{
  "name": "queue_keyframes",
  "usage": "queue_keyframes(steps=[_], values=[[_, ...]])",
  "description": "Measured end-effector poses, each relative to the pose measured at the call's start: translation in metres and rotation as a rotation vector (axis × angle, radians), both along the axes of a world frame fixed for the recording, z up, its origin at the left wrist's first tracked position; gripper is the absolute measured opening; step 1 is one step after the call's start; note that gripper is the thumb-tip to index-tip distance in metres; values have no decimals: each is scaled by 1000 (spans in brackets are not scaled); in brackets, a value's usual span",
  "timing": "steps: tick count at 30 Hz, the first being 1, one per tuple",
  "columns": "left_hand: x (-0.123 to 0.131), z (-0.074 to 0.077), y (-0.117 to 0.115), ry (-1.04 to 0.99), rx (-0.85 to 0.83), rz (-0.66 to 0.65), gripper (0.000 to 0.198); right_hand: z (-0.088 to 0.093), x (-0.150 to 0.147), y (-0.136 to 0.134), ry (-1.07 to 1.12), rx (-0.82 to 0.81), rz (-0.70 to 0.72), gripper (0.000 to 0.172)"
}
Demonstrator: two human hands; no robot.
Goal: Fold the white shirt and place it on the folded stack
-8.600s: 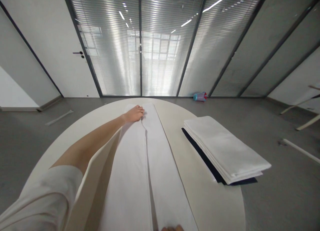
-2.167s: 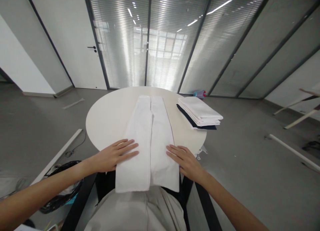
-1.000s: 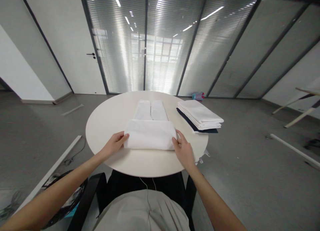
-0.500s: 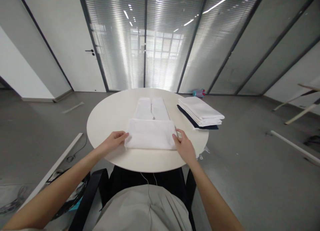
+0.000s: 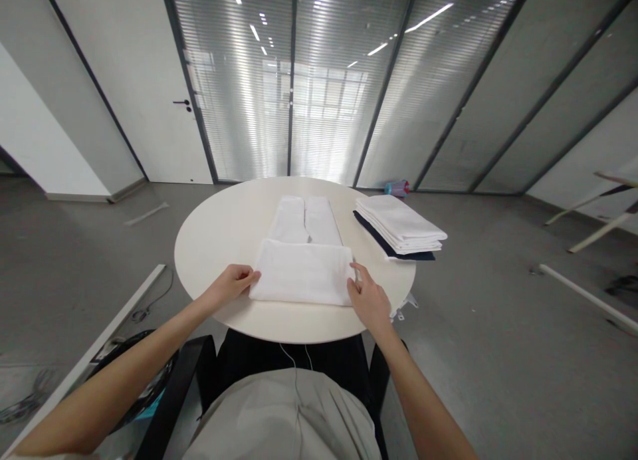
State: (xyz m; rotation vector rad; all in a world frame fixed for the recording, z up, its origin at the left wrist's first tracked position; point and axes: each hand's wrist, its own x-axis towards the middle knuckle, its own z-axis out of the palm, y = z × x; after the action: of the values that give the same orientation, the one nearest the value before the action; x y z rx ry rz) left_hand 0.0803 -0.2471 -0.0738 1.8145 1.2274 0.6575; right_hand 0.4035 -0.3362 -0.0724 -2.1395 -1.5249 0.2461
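A long white cloth [image 5: 302, 268] lies on the round white table [image 5: 214, 240], its near end folded over into a thick pad. My left hand [image 5: 230, 285] curls around the pad's left edge. Its right edge is pinched by my right hand [image 5: 366, 296]. The unfolded far part of the cloth runs toward the middle of the table, a seam down its centre.
A stack of folded white cloths [image 5: 401, 224] sits on a dark one at the table's right side. A black chair frame [image 5: 199, 367] is under me. White bars [image 5: 581, 294] and cables lie on the grey floor. A small bottle [image 5: 397, 187] rests by the glass wall.
The near end of the cloth, which hung off the table, has been folded over onto the table. Since half a second ago my hands have barely shifted on the pad's edges.
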Motion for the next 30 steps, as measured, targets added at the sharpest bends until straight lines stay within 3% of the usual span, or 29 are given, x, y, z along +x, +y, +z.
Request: queue_keyframes(steps=[5,9,13,18,21,27,30], values=[[-2,4,2,-7,56,10,37,5,5,-6,-190,130,-3,44],[6,29,9,59,423,142,26,27,1,5,-261,308,102,40],[42,49,20,266,681,-24,26,41,-21,36,-317,278,325,45],[74,30,30,567,623,-219,48,21,-39,60,-408,-25,382,65],[73,21,28,579,605,-245,54,13,-38,57,-431,-26,362,66],[68,25,19,531,660,-301,62,17,-37,44,-407,-22,428,75],[69,20,15,574,620,-290,73,14,-38,40,-415,-46,441,77]])
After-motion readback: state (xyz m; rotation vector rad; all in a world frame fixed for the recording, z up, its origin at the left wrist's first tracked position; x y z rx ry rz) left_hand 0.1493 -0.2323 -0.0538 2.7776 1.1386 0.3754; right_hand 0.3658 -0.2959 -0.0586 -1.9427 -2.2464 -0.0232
